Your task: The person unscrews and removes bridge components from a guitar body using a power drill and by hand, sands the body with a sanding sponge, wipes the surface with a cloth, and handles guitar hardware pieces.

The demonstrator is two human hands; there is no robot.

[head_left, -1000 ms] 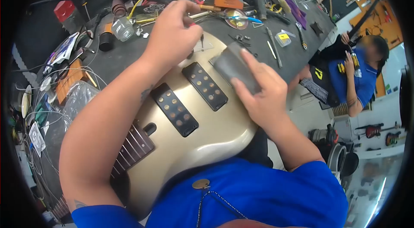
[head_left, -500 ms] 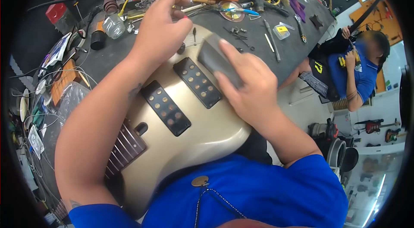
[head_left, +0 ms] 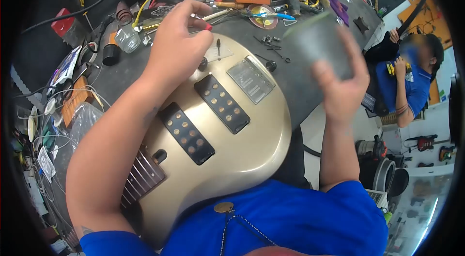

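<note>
A gold bass guitar body [head_left: 252, 159] lies in front of me, its fretboard [head_left: 140, 178] pointing down left. Two black pickups [head_left: 223, 103] with round pole pieces are set in it. Beyond them a grey rectangular plate [head_left: 252, 80] is on the body between black knobs. My left hand [head_left: 181, 43] is over the body's far edge, fingers curled; something small and red shows at the fingertips, too hidden to name. My right hand [head_left: 341, 77] is raised right of the body, gripping a grey rectangular pad [head_left: 315, 45] between thumb and fingers, blurred by motion.
On the dark workbench [head_left: 290, 79] lie small screws [head_left: 269, 40], a blue tool [head_left: 283, 16], a glass jar [head_left: 128, 38] and yellow and red cables. Loose wires and a wooden block [head_left: 77, 98] are at left. A person [head_left: 411, 82] in blue works at right.
My right hand has lifted the grey pad off the guitar and swung it to the right, uncovering the grey plate. My left hand stays nearly in place.
</note>
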